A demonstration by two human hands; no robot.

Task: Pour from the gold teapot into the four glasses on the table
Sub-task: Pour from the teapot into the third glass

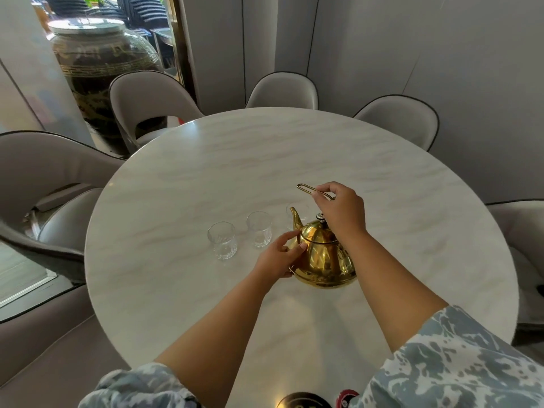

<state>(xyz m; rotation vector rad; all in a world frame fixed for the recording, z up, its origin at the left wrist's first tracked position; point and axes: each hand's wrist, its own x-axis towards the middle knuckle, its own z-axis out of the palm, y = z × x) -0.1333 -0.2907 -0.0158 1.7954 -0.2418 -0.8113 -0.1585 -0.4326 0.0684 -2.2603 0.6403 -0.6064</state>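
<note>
2 empty glasses, glass 1 (222,240) and glass 2 (259,229), stand just left of the left hand (279,256), whose fingers (290,237) lie spread against the side of the gold teapot (322,256), likely to steady it on the tabletop (206,178). A 3rd glass (298,214) shows behind the spout; a 4th I cannot find. Right hand (341,210) fingers (321,192) pinch the raised wire handle (307,189) above the lid, probably readying a lift, spout aimed toward the glasses.

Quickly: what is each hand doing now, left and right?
Left hand: open, resting against the gold teapot side.
Right hand: closed on the teapot's handle.
</note>
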